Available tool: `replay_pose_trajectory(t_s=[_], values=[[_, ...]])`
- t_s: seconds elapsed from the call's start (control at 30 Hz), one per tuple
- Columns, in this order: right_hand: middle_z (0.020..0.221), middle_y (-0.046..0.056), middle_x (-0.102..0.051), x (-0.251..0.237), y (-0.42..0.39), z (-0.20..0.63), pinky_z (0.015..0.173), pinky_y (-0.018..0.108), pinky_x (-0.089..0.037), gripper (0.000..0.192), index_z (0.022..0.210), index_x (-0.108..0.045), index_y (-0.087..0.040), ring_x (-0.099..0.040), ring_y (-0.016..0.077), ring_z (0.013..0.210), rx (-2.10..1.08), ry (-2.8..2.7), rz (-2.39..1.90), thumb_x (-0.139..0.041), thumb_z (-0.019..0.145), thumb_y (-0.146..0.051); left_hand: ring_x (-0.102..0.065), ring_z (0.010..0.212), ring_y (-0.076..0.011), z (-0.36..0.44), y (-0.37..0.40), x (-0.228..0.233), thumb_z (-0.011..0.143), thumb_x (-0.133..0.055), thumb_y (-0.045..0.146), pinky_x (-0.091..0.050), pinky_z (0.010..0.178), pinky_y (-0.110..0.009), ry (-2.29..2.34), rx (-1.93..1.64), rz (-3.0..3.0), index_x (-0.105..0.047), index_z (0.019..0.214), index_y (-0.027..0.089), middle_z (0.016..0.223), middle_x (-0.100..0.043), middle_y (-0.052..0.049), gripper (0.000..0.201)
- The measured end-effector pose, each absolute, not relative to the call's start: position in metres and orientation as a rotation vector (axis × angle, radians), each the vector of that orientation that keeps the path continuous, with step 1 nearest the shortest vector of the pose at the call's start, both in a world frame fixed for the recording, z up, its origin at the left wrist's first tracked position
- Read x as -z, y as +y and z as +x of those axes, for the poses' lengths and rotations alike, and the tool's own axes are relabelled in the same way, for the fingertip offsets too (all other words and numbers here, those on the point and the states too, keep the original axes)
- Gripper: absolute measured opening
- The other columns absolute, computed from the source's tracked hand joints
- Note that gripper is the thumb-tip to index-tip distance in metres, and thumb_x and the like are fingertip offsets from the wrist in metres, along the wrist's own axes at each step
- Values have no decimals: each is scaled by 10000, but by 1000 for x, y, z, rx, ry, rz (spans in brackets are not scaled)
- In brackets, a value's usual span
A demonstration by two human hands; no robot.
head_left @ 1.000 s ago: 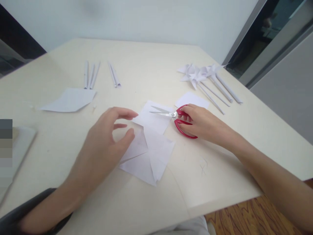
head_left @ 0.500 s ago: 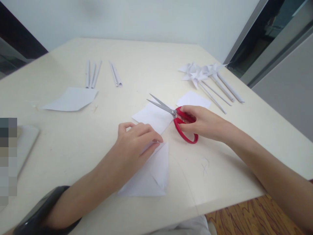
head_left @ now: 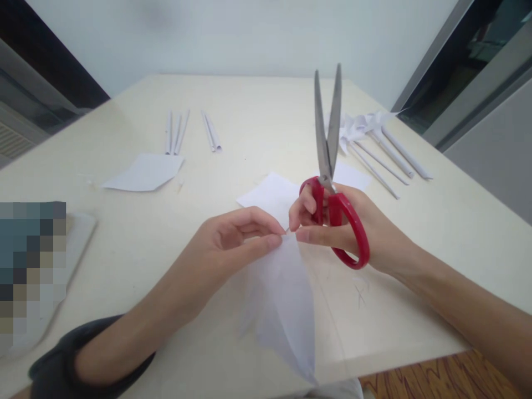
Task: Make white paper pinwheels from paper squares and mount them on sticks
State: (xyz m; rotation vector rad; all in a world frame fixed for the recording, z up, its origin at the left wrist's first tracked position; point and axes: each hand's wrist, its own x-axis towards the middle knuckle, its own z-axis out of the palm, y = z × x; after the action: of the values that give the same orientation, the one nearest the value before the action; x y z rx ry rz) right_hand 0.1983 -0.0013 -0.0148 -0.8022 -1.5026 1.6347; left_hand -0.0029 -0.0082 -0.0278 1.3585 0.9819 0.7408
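My left hand (head_left: 233, 249) pinches the top corner of a white sheet of paper (head_left: 286, 299), which hangs down above the table's near edge and is partly blurred. My right hand (head_left: 353, 227) holds scissors (head_left: 326, 178) with red handles. Their blades point up and stand slightly apart. The thumb and forefinger of my right hand are close to the pinched corner; whether they touch it I cannot tell. Behind my hands lies a flat piece of white paper (head_left: 270, 191). Another white sheet (head_left: 353, 176) is partly hidden behind my right hand.
Paper pinwheels (head_left: 353, 130) on rolled sticks (head_left: 393, 152) lie at the right back. Several rolled paper tubes (head_left: 177, 133) lie at the left back, near a cut sheet (head_left: 143, 173). A pale flat object (head_left: 81, 249), partly pixelated, rests at the left edge of the white table (head_left: 166, 233).
My left hand has lifted the paper off the table by its corner. The scissors have swung from pointing left to pointing up, and my right hand has come beside my left.
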Motion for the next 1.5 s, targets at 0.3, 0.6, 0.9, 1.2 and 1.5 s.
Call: replay_pose_trajectory(t_s=[0.3,0.6,0.9,1.2,1.5], values=[[797,-28,-576,13,-9,194,608,237,-401,232,755,-450,-208,-516,105,708,-1444,-1645,-822,-625,763,-56,-589,756,-108,2,-11,28,817,-651,255,-443,669,-173,936,-734,1232,-644,801,232,811,-676,32,29],[790,31,-585,21,14,219,554,293,-371,106,831,-555,-203,-509,166,669,-744,-2128,-1581,-520,838,-303,-635,779,-175,-11,-3,26,837,-594,367,-469,657,-256,1328,-775,1638,-609,860,231,846,-695,-3,139],[1029,108,-578,32,19,238,683,359,-425,181,959,-634,-188,-550,238,866,-365,-2427,-1628,-537,838,-282,-622,721,-174,-16,-2,25,848,-553,437,-410,534,-233,1412,-744,1664,-587,899,257,878,-687,4,191],[930,28,-636,15,1,212,641,309,-448,257,898,-572,-230,-585,180,782,-784,-2133,-1512,-570,826,-476,-561,549,-146,-18,-1,32,878,-489,457,-365,458,-235,1397,-786,1452,-492,906,263,778,-665,13,196],[828,-11,-630,20,5,207,689,267,-458,39,815,-577,-212,-586,126,768,-1135,-1933,-1340,-597,820,-245,-656,647,-180,-5,-2,20,753,-645,342,-473,507,-235,1287,-650,1188,-472,952,251,818,-689,-9,279]])
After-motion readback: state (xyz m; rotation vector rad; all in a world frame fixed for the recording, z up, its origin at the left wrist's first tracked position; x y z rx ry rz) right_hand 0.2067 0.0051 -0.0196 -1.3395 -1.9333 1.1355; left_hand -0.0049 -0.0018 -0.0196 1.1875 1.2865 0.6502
